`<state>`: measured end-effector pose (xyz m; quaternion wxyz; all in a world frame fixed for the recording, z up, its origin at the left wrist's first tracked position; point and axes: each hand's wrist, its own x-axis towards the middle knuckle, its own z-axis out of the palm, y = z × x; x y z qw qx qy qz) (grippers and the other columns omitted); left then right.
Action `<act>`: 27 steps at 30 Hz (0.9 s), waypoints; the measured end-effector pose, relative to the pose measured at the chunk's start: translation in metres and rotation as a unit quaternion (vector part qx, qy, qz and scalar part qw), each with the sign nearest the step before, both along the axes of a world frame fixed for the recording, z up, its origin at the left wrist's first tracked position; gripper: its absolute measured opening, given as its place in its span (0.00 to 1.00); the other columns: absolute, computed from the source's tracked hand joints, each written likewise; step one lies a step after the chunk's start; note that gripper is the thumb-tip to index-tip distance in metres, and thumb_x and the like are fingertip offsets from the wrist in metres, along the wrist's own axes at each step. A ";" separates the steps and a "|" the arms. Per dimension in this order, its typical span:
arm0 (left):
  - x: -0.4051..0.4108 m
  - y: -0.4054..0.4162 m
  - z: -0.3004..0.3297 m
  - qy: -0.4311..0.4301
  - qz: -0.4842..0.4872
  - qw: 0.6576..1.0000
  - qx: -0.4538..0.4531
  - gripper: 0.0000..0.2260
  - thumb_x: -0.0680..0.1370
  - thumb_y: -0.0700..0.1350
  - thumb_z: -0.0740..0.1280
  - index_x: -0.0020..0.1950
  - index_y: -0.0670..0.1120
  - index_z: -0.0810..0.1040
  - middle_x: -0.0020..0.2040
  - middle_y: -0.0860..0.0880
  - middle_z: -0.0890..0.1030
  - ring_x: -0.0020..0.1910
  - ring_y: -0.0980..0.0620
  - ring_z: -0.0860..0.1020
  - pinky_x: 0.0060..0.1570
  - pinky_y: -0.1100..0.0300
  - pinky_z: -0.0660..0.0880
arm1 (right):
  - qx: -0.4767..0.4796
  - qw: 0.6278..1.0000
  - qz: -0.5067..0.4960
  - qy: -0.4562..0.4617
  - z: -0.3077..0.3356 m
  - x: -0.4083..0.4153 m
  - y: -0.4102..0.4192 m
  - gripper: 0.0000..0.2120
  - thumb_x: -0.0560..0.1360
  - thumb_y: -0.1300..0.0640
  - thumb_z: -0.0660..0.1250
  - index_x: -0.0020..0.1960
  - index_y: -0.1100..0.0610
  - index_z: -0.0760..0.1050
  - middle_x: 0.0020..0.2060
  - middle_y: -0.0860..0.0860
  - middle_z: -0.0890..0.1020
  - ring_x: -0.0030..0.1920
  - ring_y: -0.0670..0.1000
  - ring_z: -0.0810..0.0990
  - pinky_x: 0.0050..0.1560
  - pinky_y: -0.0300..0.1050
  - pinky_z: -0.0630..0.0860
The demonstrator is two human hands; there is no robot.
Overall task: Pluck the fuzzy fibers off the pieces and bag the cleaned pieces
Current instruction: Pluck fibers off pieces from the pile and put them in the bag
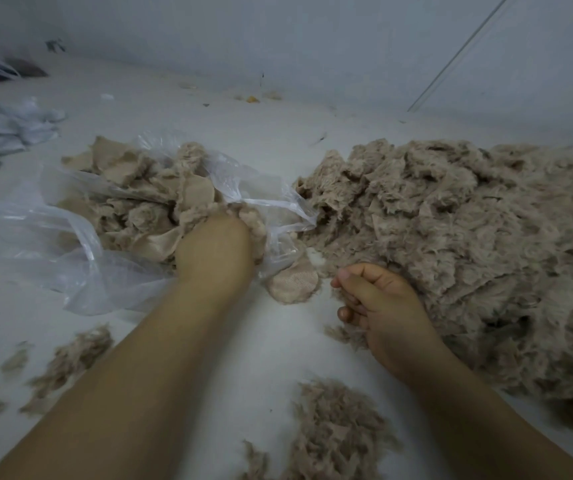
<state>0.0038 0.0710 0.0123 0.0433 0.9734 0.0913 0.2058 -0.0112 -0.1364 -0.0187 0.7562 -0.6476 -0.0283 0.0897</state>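
Head view: left hand is buried in the clear plastic bag at centre-left, fingers hidden, apparently stuffing cleaned pieces; right hand pinches loose fibers beside the uncleaned fuzzy pile at right.

Both forearms are bare and reach forward from the bottom edge. The left hand is stretched farther out, back of the hand up, its fingers bent down and out of sight. The right hand sits nearer and lower, thumb on top, fingers loosely curled inward toward the palm.
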 end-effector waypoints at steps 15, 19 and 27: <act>-0.013 -0.039 -0.004 0.012 -0.226 0.969 -0.097 0.06 0.74 0.45 0.65 0.43 0.46 0.81 0.38 0.47 0.81 0.38 0.45 0.78 0.35 0.53 0.76 | -0.003 1.000 -0.016 0.001 0.001 0.001 0.003 0.15 0.78 0.56 0.68 0.33 0.52 0.83 0.24 0.46 0.69 0.25 0.44 0.70 0.28 0.36 0.72; -0.020 -0.045 0.003 -0.131 -0.338 0.918 -0.163 0.03 0.72 0.40 0.71 0.40 0.44 0.84 0.35 0.49 0.81 0.35 0.49 0.79 0.36 0.56 0.76 | -0.008 1.000 -0.006 -0.002 0.005 -0.001 0.003 0.18 0.67 0.41 0.71 0.34 0.56 0.81 0.25 0.47 0.68 0.25 0.44 0.68 0.29 0.39 0.71; -0.021 -0.045 0.004 -0.107 -0.466 0.861 -0.170 0.11 0.68 0.28 0.70 0.44 0.41 0.86 0.40 0.46 0.83 0.39 0.51 0.81 0.38 0.57 0.78 | 0.013 0.999 -0.027 0.034 0.007 0.001 0.003 0.17 0.78 0.55 0.68 0.30 0.51 0.81 0.26 0.48 0.70 0.26 0.43 0.70 0.26 0.37 0.71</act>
